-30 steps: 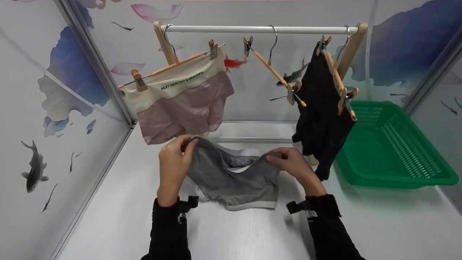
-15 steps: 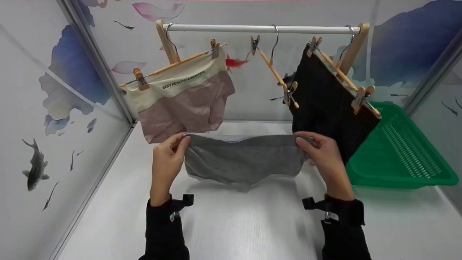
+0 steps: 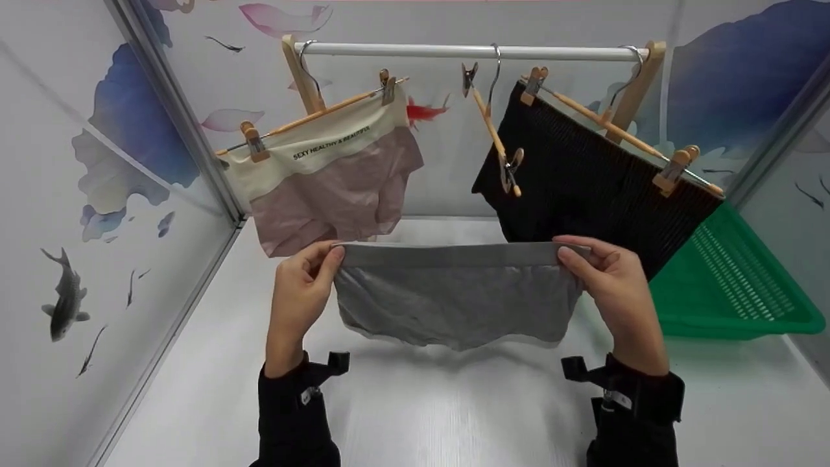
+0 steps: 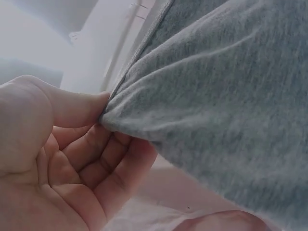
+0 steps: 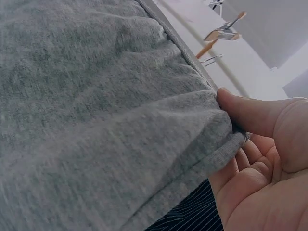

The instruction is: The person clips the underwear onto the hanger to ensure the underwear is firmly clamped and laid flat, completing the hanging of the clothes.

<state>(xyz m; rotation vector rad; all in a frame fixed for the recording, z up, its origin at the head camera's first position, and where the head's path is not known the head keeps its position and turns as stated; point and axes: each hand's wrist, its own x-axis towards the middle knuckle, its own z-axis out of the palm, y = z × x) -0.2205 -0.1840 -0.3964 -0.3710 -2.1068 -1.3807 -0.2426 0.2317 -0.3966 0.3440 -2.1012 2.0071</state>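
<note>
A pair of grey underpants (image 3: 454, 298) is stretched wide between my two hands, its waistband level at the top. My left hand (image 3: 298, 292) pinches the left end of the waistband between thumb and fingers; the left wrist view shows the grey cloth (image 4: 216, 106) creased toward that thumb. The opposite end is pinched by my right hand (image 3: 616, 292), and in the right wrist view the cloth (image 5: 106, 115) gathers at the thumb tip. Behind the underpants hangs a bare clip hanger (image 3: 490, 123), turned nearly edge-on, with a clip at each end.
Pink underwear with a cream waistband (image 3: 331, 175) hangs from a clip hanger at the left of the white rail (image 3: 415, 50). Black ribbed underwear (image 3: 577, 175) hangs at the right, overlapping a green basket (image 3: 746, 279) on the white table (image 3: 415, 408).
The underpants were slack and drooping and are now pulled taut and flat. My right hand moved right. The black underwear swung round to face forward, and the bare hanger turned more edge-on.
</note>
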